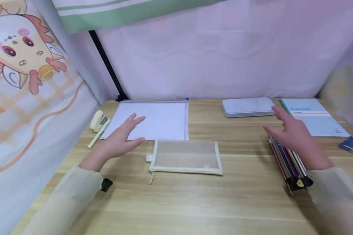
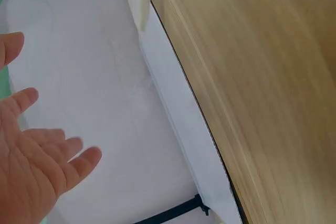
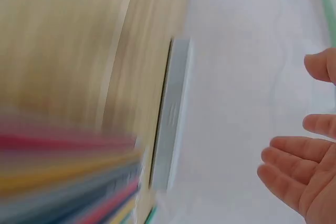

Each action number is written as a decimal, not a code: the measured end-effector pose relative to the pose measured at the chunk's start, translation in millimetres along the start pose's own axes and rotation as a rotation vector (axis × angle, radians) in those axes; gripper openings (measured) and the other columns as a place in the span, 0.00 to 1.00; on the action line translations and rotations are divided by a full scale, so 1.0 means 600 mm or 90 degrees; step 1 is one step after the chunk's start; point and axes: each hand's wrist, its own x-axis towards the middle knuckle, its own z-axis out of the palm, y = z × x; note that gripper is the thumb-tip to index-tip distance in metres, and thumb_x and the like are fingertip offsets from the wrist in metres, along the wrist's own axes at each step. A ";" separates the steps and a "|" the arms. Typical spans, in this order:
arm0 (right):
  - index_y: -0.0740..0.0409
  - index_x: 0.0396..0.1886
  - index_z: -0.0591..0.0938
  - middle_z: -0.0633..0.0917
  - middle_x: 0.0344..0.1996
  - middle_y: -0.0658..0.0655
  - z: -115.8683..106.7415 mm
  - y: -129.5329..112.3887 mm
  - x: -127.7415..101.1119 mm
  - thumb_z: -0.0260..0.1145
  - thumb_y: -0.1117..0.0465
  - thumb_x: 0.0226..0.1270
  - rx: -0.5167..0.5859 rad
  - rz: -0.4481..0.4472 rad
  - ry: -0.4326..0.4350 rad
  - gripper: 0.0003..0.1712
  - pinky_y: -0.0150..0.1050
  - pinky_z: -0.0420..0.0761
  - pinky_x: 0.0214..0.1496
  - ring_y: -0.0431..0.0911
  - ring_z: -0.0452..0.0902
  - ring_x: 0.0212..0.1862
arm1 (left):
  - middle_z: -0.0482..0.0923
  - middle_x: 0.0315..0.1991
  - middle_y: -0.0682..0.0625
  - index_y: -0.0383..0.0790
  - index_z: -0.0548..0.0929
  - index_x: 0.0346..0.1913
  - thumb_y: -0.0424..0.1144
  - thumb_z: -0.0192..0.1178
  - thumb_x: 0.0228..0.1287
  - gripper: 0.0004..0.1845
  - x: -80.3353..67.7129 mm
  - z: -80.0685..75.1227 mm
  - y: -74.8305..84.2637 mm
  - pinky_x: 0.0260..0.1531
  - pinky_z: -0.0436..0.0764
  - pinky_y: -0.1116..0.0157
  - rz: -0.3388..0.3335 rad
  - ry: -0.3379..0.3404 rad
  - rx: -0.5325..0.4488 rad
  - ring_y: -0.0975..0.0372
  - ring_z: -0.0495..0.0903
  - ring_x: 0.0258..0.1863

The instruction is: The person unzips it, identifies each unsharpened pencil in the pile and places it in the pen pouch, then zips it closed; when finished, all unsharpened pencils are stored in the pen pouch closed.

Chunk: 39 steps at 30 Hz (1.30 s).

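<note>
Nothing packed yet, I judge: my left hand [image 1: 122,138] hovers spread and empty over the white zip folder [image 1: 153,120] at 11 o'clock. My right hand [image 1: 291,132], fingers wide, empty, hangs above the pencil bundle [image 1: 288,161] at 3 o'clock. Mesh pouch [image 1: 186,157], centre: looks empty. Grey case [image 1: 248,106], 1 o'clock: closed, contents unseen.

notebook [image 1: 314,117]: pale teal word printed across the top of the cover, blurred, begins with a "G", the rest not legible | small dark print at the cover's lower right corner, too small to read | no other readable text in any view
</note>
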 end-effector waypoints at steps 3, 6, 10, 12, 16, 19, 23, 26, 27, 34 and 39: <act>0.57 0.72 0.52 0.67 0.60 0.75 0.008 -0.025 -0.006 0.56 0.47 0.67 0.056 -0.031 0.005 0.41 0.65 0.69 0.50 0.72 0.65 0.55 | 0.46 0.72 0.40 0.47 0.55 0.71 0.48 0.56 0.64 0.35 -0.010 0.005 0.013 0.63 0.54 0.41 0.040 -0.005 -0.018 0.45 0.46 0.70; 0.58 0.70 0.58 0.70 0.58 0.73 0.019 -0.053 -0.008 0.57 0.47 0.67 0.086 -0.049 -0.005 0.37 0.62 0.71 0.52 0.67 0.68 0.56 | 0.56 0.69 0.41 0.42 0.61 0.68 0.43 0.60 0.61 0.34 -0.016 0.013 0.019 0.64 0.57 0.45 0.093 -0.022 -0.023 0.47 0.53 0.69; 0.60 0.66 0.65 0.75 0.55 0.69 0.040 -0.086 -0.011 0.57 0.50 0.67 0.133 -0.078 -0.017 0.32 0.58 0.74 0.52 0.62 0.72 0.55 | 0.62 0.66 0.42 0.40 0.67 0.65 0.38 0.64 0.56 0.32 -0.017 0.024 0.020 0.63 0.61 0.49 0.170 -0.073 -0.012 0.49 0.59 0.66; 0.62 0.63 0.67 0.76 0.53 0.68 0.051 -0.101 -0.011 0.58 0.53 0.67 0.164 -0.099 -0.021 0.29 0.56 0.75 0.52 0.60 0.73 0.54 | 0.64 0.66 0.43 0.41 0.69 0.63 0.35 0.65 0.55 0.31 -0.014 0.029 0.021 0.63 0.62 0.50 0.201 -0.106 -0.003 0.49 0.61 0.66; 0.63 0.60 0.70 0.78 0.52 0.65 0.073 -0.130 -0.008 0.59 0.56 0.67 0.216 -0.121 -0.043 0.25 0.53 0.76 0.52 0.56 0.75 0.53 | 0.69 0.63 0.45 0.40 0.71 0.61 0.31 0.65 0.53 0.30 -0.003 0.041 0.025 0.61 0.66 0.52 0.237 -0.165 0.027 0.52 0.65 0.64; 0.64 0.58 0.72 0.79 0.50 0.64 0.090 -0.150 -0.006 0.59 0.58 0.66 0.254 -0.130 -0.069 0.23 0.50 0.77 0.52 0.54 0.76 0.51 | 0.72 0.60 0.49 0.41 0.73 0.59 0.31 0.63 0.53 0.27 0.006 0.051 0.029 0.60 0.68 0.54 0.221 -0.213 0.042 0.54 0.68 0.61; 0.64 0.57 0.73 0.80 0.47 0.64 0.112 -0.171 -0.006 0.60 0.59 0.66 0.295 -0.140 -0.116 0.22 0.47 0.77 0.52 0.52 0.77 0.49 | 0.74 0.58 0.50 0.43 0.75 0.57 0.30 0.62 0.52 0.26 0.011 0.061 0.036 0.58 0.70 0.55 0.201 -0.269 0.061 0.56 0.71 0.58; 0.64 0.56 0.74 0.81 0.45 0.63 0.127 -0.182 -0.006 0.60 0.60 0.65 0.314 -0.150 -0.144 0.21 0.45 0.77 0.51 0.50 0.77 0.48 | 0.74 0.58 0.50 0.44 0.77 0.55 0.28 0.62 0.49 0.26 0.012 0.067 0.035 0.58 0.71 0.55 0.208 -0.297 0.074 0.56 0.72 0.57; 0.64 0.55 0.74 0.82 0.45 0.63 0.132 -0.185 -0.006 0.60 0.60 0.65 0.321 -0.154 -0.151 0.21 0.44 0.78 0.50 0.49 0.77 0.47 | 0.73 0.58 0.50 0.45 0.78 0.55 0.27 0.62 0.49 0.26 0.012 0.069 0.034 0.58 0.71 0.56 0.208 -0.305 0.075 0.56 0.72 0.57; 0.64 0.50 0.77 0.82 0.39 0.57 0.161 -0.213 -0.008 0.61 0.59 0.65 0.360 -0.172 -0.220 0.18 0.37 0.78 0.43 0.45 0.76 0.42 | 0.72 0.60 0.49 0.44 0.79 0.53 0.30 0.64 0.52 0.22 0.014 0.075 0.024 0.60 0.69 0.54 0.186 -0.318 0.037 0.54 0.71 0.59; 0.65 0.47 0.78 0.82 0.36 0.54 0.187 -0.240 -0.011 0.61 0.59 0.64 0.387 -0.171 -0.273 0.17 0.35 0.77 0.39 0.44 0.75 0.38 | 0.76 0.53 0.53 0.45 0.79 0.52 0.35 0.61 0.57 0.18 0.018 0.077 0.018 0.54 0.73 0.58 0.131 -0.315 -0.035 0.60 0.75 0.51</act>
